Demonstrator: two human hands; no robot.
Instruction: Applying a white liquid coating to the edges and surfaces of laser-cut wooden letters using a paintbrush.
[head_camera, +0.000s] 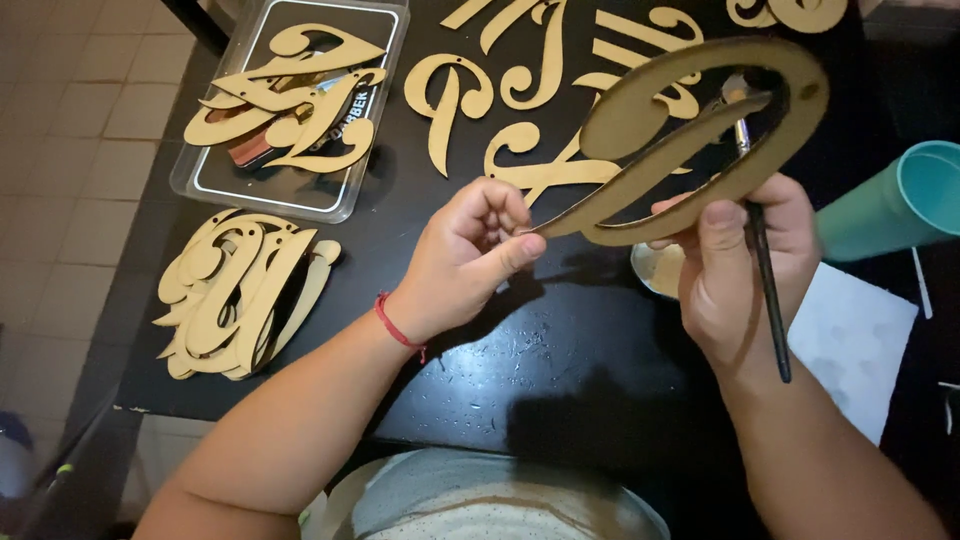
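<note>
Your left hand (470, 255) pinched the tail of a large gold cutout letter (690, 140), held up over the black table (560, 370). Your right hand (735, 265) gripped its lower curve together with a dark-handled paintbrush (768, 290), fingers closed. More gold letters (235, 295) lay stacked at left, others in a clear tray (215, 185).

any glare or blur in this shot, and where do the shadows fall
Head view: light sheen on the black table below the hands; dark shadow falls under the right hand; the cutout letter and left hand look sharp; the frame's corners are dim.
</note>
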